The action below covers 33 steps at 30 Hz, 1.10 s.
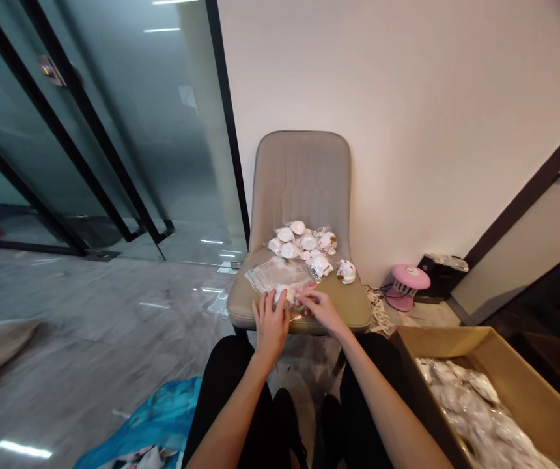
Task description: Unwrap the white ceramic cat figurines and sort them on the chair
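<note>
My left hand (pixel 271 320) rests at the front of the chair seat, its fingers curled over a small white item (pixel 284 294) that seems to be in a clear plastic bag. Beside it, my right hand (pixel 323 311) pinches the bag's right end between thumb and fingers. Just behind my hands lies a fanned stack of flat clear bags (pixel 273 272). Several bagged white pieces (pixel 308 242) are heaped farther back on the seat. One loose white figure with red and green marks (pixel 346 271) stands at the right. My fingers partly hide the item I hold.
The chair (pixel 302 169) has its back to a white wall. An open cardboard box (pixel 446 335) of bagged white pieces stands at my right. A pink lamp-like device (pixel 407 286) and a black box (pixel 441 277) sit behind it. Blue plastic (pixel 163 410) lies on the floor at left.
</note>
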### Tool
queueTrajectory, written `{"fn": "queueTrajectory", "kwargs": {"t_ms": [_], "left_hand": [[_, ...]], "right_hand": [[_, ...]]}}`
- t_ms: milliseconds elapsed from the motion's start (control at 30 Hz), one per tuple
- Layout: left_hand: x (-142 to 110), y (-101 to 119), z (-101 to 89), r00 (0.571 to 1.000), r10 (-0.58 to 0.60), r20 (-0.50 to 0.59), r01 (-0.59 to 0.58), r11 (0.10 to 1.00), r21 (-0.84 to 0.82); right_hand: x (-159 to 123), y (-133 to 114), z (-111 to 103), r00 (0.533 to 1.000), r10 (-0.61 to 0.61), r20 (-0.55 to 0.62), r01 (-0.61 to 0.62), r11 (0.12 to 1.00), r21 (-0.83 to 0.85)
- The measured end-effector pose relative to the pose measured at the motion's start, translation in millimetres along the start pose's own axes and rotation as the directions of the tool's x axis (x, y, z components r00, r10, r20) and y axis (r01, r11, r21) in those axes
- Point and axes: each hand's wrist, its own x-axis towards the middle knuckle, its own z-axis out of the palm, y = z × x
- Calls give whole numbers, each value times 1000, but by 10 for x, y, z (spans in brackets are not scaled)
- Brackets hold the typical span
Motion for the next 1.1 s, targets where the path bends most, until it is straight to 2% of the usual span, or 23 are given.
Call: {"fn": "queueTrajectory", "kwargs": {"t_ms": [300, 500, 667, 767, 933, 1100], "left_hand": [[-10, 8, 7, 1000, 1, -6, -1, 1000, 4], [-17, 7, 24, 1000, 13, -13, -13, 1000, 8], [-5, 32, 20, 1000, 4, -18, -4, 1000, 2], [1, 51, 16, 1000, -8, -15, 8, 1000, 2], [-1, 48, 19, 1000, -21, -7, 21, 1000, 0], [-4, 42, 29, 1000, -14, -2, 14, 1000, 4]], "right_hand": [[62, 190, 148, 991, -12, -137, 16, 1000, 24], [103, 213, 212, 965, -151, -216, 105, 972, -212], [138, 223, 194, 959, -157, -238, 61, 929, -365], [116, 231, 208, 945, -204, -255, 75, 897, -437], [78, 216, 261, 922, -228, -313, 38, 858, -512], [44, 185, 305, 921, -238, -309, -33, 742, -670]]}}
